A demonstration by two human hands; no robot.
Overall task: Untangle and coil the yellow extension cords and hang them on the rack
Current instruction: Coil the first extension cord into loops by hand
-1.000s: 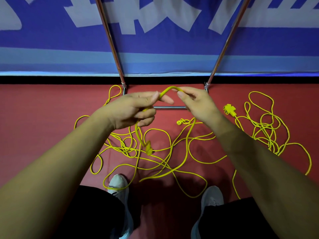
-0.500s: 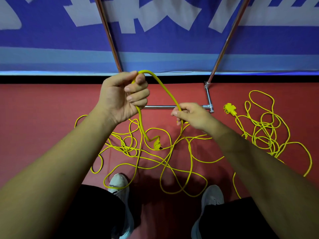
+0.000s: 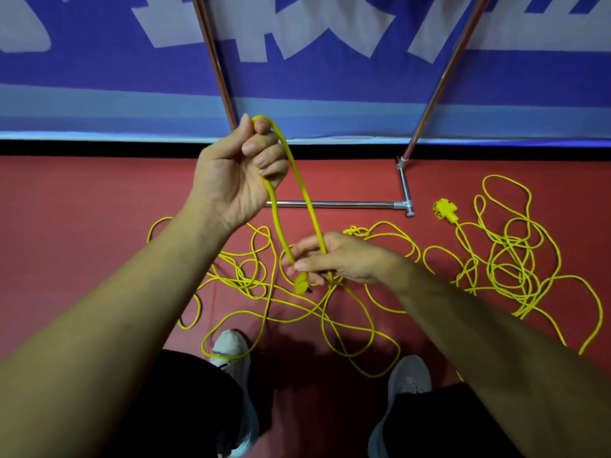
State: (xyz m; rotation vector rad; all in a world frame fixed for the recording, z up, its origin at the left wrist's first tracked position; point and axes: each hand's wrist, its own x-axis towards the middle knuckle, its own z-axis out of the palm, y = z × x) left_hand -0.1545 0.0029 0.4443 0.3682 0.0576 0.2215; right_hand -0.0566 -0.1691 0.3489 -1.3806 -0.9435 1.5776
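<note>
Left hand (image 3: 231,180) raised, fingers curled tight around the top of a yellow extension cord (image 3: 299,193) loop. Right hand (image 3: 334,259) below it, pinching both strands just above the dangling plug (image 3: 301,283). Remaining cord tangled on the floor (image 3: 82,209) beneath both hands.

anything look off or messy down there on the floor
Yes: the yellow cords sprawl in overlapping loops over the red floor, with a second heap at right. One strand loops round the left shoe, a possible snag. No damage shows.
</note>
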